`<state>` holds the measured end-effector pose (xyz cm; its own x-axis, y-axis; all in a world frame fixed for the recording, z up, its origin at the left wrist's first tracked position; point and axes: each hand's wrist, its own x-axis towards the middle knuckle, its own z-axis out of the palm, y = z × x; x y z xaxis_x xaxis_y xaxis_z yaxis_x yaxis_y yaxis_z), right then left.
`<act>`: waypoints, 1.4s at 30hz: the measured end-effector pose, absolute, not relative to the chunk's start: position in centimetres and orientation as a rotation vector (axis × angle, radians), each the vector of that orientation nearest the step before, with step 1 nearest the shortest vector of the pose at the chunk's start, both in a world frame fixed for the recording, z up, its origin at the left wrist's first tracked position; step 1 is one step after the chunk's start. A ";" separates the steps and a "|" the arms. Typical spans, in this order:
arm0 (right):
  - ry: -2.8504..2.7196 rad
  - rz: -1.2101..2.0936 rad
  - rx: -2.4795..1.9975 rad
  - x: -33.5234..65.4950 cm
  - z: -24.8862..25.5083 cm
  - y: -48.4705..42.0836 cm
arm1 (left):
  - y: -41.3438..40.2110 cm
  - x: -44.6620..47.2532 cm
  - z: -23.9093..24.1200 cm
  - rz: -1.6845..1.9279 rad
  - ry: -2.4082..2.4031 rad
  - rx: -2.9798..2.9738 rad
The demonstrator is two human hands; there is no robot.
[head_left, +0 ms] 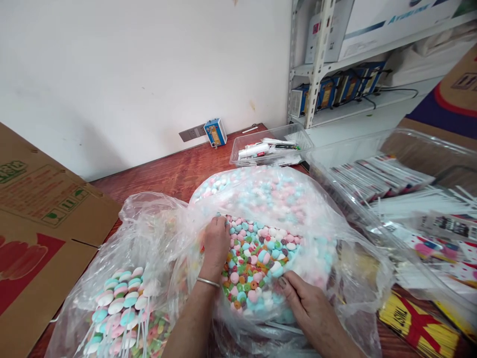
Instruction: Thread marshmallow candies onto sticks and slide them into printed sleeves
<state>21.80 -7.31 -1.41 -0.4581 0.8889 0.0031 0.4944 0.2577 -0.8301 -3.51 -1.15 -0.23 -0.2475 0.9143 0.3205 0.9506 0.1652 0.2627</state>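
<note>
Two clear bins, cardboard box crowd candy bag.

Reddish wooden table, clear candy bags, plastic tray, blue-and-white device.

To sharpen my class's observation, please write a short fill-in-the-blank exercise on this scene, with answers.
1. A bangle circles the ____ wrist.
2. Loose sweets show between the left hand and right hand, amid see-through ____ wrapping.
3. The wall is ____ in colour.
4. The shelf unit stands on the picture's ____ side.

Missing words: left; plastic; white; right.
</note>
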 end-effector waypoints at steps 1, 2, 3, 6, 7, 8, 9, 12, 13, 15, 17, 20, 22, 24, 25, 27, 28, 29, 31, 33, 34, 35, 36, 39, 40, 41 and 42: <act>-2.057 1.099 -1.252 21.8 -1.4 -7.3 | -1.1 -3.5 -0.4 -0.633 -2.331 -1.885; -2.057 1.103 -1.256 21.8 -1.4 -7.3 | -1.1 -3.5 -0.5 -0.634 -2.335 -1.897; -2.058 1.103 -1.261 21.9 -1.4 -7.3 | -1.0 -3.5 -0.7 -0.639 -2.341 -1.905; -2.067 1.099 -1.272 21.9 -1.5 -7.2 | -1.0 -3.4 -1.1 -0.682 -2.370 -1.899; -2.069 1.099 -1.272 21.9 -1.5 -7.3 | -0.9 -3.3 -1.2 -0.704 -2.383 -1.892; -2.068 1.098 -1.269 21.8 -1.5 -7.3 | -0.8 -3.3 -1.2 -0.732 -2.397 -1.885; -2.059 1.100 -1.264 21.8 -1.5 -7.3 | -0.7 -3.2 -1.2 -0.764 -2.411 -1.878; -1.960 1.140 -1.235 21.7 -1.5 -7.3 | -0.4 -3.3 -0.7 -0.898 -2.452 -1.859; -1.905 1.163 -1.220 21.7 -1.5 -7.3 | -0.3 -3.4 -0.4 -0.955 -2.467 -1.852; -1.778 1.212 -1.193 21.7 -1.3 -7.0 | -0.7 -3.1 0.3 -1.058 -2.492 -1.850; -1.630 1.290 -1.153 21.5 -1.0 -6.5 | -1.5 -2.3 1.1 -1.266 -2.552 -1.891; -1.394 1.440 -1.056 20.9 -0.2 -5.7 | -3.4 0.2 2.2 -2.062 -2.703 -1.924; -1.290 1.504 -1.005 20.3 0.5 -5.4 | -4.8 2.2 2.7 -2.609 -2.710 -1.813; -1.240 1.518 -0.998 19.8 1.1 -5.2 | -5.9 4.0 3.2 -2.869 -2.701 -1.734; -1.230 1.511 -1.004 19.6 1.3 -5.2 | -6.3 4.7 3.3 -2.929 -2.709 -1.719; -1.231 1.477 -1.013 19.4 1.6 -5.2 | -6.8 5.7 3.6 -2.973 -2.739 -1.714; -1.238 1.461 -1.012 19.4 1.6 -5.2 | -7.0 6.1 3.7 -2.979 -2.748 -1.714; -1.248 1.450 -1.009 19.4 1.6 -5.2 | -7.0 6.3 3.7 -2.986 -2.744 -1.712; -1.270 1.439 -0.999 19.5 1.7 -5.1 | -7.0 6.6 3.7 -2.995 -2.723 -1.709; -1.304 1.420 -1.012 19.7 1.8 -5.2 | -6.9 6.6 3.4 -2.962 -2.728 -1.692; -1.333 1.396 -1.040 19.9 1.9 -5.3 | -6.8 6.5 3.3 -2.931 -2.740 -1.663; -1.380 1.358 -1.081 20.2 2.1 -5.5 | -6.7 6.3 3.2 -2.902 -2.745 -1.616; -1.443 1.309 -1.128 20.6 2.3 -5.7 | -6.5 6.1 3.1 -2.878 -2.737 -1.559; -1.713 1.154 -1.216 21.8 2.6 -6.7 | -6.1 5.1 2.9 -2.840 -2.672 -1.408; -1.797 1.121 -1.224 22.2 2.7 -7.1 | -6.0 4.8 2.9 -2.827 -2.655 -1.378; -1.863 1.097 -1.225 22.5 2.7 -7.4 | -5.9 4.5 2.9 -2.807 -2.645 -1.360; -1.911 1.083 -1.227 22.7 2.6 -7.7 | -5.9 4.2 2.9 -2.784 -2.638 -1.353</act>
